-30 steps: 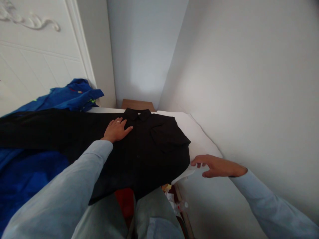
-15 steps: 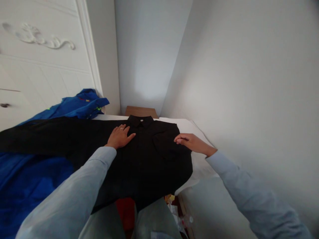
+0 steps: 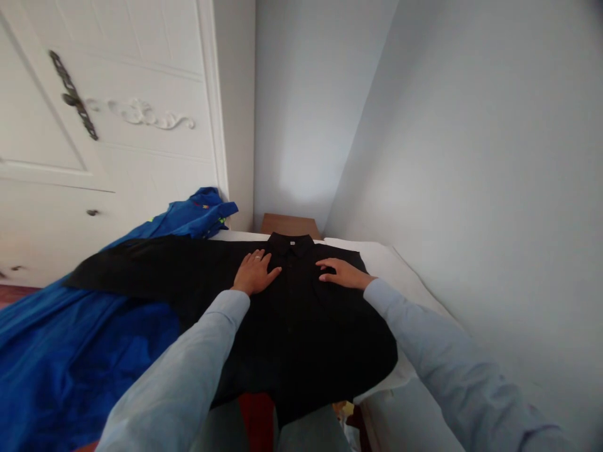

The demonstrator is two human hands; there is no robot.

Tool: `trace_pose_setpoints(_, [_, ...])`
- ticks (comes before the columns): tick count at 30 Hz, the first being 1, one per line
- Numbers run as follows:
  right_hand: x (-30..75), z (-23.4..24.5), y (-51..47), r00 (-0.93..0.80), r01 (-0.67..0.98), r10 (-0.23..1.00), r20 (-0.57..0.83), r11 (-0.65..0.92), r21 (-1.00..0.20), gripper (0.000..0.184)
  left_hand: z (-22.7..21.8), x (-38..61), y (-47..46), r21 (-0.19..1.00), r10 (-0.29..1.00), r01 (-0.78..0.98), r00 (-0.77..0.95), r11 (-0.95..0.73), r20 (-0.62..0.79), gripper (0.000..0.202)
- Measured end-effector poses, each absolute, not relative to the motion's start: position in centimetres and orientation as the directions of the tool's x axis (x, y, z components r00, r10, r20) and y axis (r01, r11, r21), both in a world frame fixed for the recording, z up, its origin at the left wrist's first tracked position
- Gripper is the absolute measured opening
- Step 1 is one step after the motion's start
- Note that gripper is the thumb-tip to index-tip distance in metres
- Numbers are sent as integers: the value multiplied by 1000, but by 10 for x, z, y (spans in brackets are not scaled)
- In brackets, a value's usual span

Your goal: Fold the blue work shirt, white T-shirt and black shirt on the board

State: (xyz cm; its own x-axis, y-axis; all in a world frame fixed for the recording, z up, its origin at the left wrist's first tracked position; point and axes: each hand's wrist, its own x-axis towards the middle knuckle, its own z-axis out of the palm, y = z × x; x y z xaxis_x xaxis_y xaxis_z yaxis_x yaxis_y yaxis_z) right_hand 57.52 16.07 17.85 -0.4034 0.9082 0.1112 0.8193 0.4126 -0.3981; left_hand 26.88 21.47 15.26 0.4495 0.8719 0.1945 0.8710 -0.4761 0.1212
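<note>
A black collared shirt (image 3: 287,326) lies spread out in front of me, its collar at the far edge and one sleeve stretched to the left. My left hand (image 3: 254,273) rests flat on the chest left of the buttons, fingers spread, a ring on one finger. Over the chest on the right is my right hand (image 3: 343,274), its fingers loosely bent and apart, holding nothing; whether it touches the cloth I cannot tell. The shirt's right sleeve is not seen stretched out.
Blue clothing (image 3: 117,351) lies under the black sleeve on the left. White cloth (image 3: 400,276) covers the surface on the right, beside the wall. A white wardrobe (image 3: 155,81) stands at the left, and a brown wooden piece (image 3: 289,225) sits behind the collar.
My right hand has moved left, from the shirt's right edge onto its chest, and its fingers have loosened. The left hand stays on the shirt. The view has turned left.
</note>
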Motion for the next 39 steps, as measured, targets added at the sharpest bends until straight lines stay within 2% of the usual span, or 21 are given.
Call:
trace_pose_setpoints(3, [575, 175, 171, -426, 817, 891, 159, 454, -357, 23, 153, 269, 214, 146, 877, 871, 440, -469, 192, 71])
trace_pose_setpoints(5, [577, 174, 177, -390, 824, 887, 248, 456, -337, 16, 152, 269, 215, 150, 877, 871, 437, -469, 200, 70])
trace_pose_setpoints(7, [579, 173, 181, -313, 842, 890, 332, 422, -338, 19, 151, 270, 216, 142, 874, 871, 438, -471, 211, 70])
trace_pose_setpoints(9, [581, 169, 182, -268, 852, 894, 359, 394, -345, 25, 149, 270, 216, 140, 871, 869, 440, -474, 218, 69])
trace_pose_setpoints(16, [593, 154, 169, -289, 875, 889, 356, 396, -279, 51, 150, 269, 217, 166, 871, 863, 440, -477, 220, 69])
trace_pose_setpoints(20, [621, 144, 165, -197, 918, 933, 302, 283, -278, 63, 152, 269, 216, 167, 873, 863, 440, -476, 211, 70])
trace_pose_setpoints(23, [640, 134, 161, -124, 932, 963, 239, 195, -306, 65, 152, 269, 217, 167, 871, 862, 442, -478, 212, 70])
trace_pose_setpoints(28, [647, 127, 154, -125, 939, 979, 161, 169, -299, 68, 151, 269, 217, 145, 870, 866, 447, -479, 208, 70])
trace_pose_setpoints(30, [647, 128, 155, -120, 937, 979, 167, 168, -307, 66, 151, 269, 217, 133, 871, 869, 447, -477, 206, 71])
trace_pose_setpoints(35, [643, 139, 158, -47, 952, 957, 286, 130, -278, 65, 151, 269, 218, 135, 872, 870, 444, -475, 205, 70])
trace_pose_setpoints(39, [616, 151, 146, -111, 950, 975, 191, 161, -269, 70, 149, 269, 219, 129, 871, 870, 444, -475, 212, 71])
